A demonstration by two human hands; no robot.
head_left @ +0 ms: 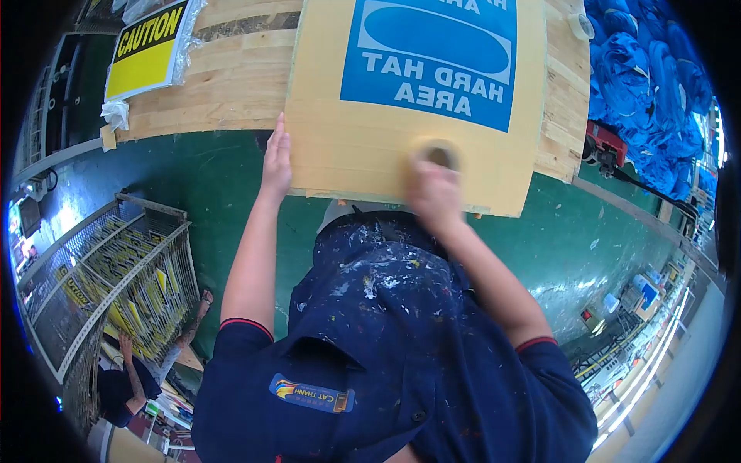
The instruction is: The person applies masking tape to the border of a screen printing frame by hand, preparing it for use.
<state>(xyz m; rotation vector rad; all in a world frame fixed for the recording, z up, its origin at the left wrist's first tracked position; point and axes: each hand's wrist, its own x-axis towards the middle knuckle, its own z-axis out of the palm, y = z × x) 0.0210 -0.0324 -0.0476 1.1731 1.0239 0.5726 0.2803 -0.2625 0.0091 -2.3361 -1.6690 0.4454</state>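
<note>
In front of me lies a large yellow-tan panel [347, 154] bearing a blue area [428, 69] with mirrored "HARD HAT AREA" lettering. Its near edge reaches past the table toward my waist. My left hand [277, 158] rests along the panel's left edge, fingers stretched out and pointing away from me. Over the near part of the panel, my right hand [436, 193] is closed around a brownish roll of tape [441, 157]; both are smeared by motion. Strips of tape run along the panel's near border.
A yellow and black caution sign [147, 58] in clear plastic lies on the wooden table [231, 85]. Blue bundled material [641, 77] is piled at the right. Lower left, a wire rack [116, 255] holds several signs, with another person's arm [135, 374] beside it.
</note>
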